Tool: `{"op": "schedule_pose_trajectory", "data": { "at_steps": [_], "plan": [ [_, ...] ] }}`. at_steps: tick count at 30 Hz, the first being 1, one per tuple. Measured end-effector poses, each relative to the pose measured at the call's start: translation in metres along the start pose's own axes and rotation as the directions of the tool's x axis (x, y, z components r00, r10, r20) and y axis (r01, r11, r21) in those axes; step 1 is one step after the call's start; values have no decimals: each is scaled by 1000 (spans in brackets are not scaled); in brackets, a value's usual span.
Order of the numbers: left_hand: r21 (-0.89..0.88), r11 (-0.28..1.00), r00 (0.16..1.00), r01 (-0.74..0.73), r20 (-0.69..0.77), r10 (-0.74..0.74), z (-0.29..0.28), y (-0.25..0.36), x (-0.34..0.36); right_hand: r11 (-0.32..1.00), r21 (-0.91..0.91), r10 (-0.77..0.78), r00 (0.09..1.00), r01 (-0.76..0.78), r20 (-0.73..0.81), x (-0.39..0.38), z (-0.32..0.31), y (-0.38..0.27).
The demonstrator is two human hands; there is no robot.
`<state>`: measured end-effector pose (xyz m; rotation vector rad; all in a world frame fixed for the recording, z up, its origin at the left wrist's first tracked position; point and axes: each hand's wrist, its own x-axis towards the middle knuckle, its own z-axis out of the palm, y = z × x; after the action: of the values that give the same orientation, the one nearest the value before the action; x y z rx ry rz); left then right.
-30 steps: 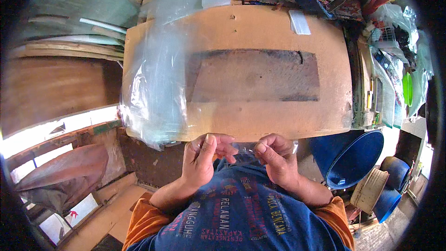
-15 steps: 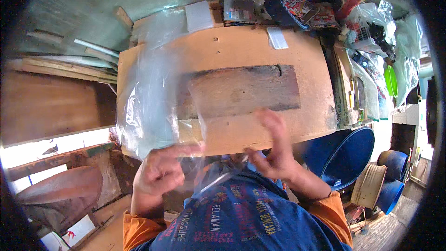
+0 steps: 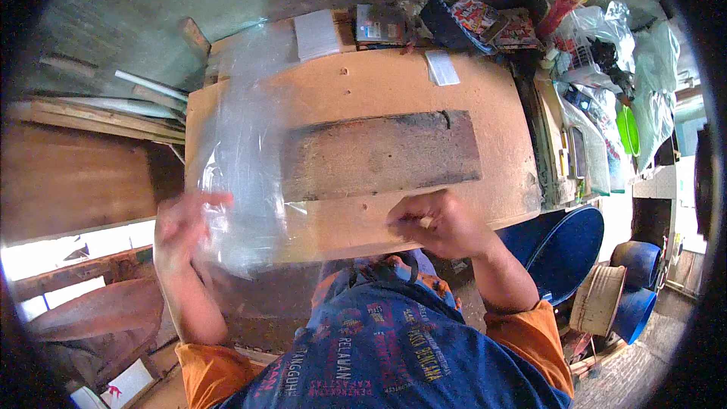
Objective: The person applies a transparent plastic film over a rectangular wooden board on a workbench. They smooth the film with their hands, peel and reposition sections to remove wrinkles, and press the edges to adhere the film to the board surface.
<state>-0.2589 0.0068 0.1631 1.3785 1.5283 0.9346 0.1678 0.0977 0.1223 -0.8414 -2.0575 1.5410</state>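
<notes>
Clear plastic sheeting (image 3: 246,163) lies nearer the left hand (image 3: 182,231) than the curled right hand (image 3: 445,223), both grips unclear

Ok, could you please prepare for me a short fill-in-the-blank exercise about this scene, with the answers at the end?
1. The dark patch is to the ____ of the plastic on the table.
2. Compared with the right hand, the ____ hand is closer to the plastic.
3. The person's sleeves are ____.
4. The large barrel near the table is ____.

Missing words: right; left; orange; blue.
</notes>
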Motion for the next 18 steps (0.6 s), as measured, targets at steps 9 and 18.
{"op": "schedule_pose_trajectory", "data": {
  "at_steps": [9, 18],
  "plan": [
    [561, 823, 831, -88, -414, 371, 87, -60, 79, 833, 419, 525, 756, -362, -391, 41, 29, 111],
    [739, 672, 998, -37, -2, 57, 220, -82, 67, 773, 576, 601, 601, -267, -528, 81, 49, 183]
  ]
}}
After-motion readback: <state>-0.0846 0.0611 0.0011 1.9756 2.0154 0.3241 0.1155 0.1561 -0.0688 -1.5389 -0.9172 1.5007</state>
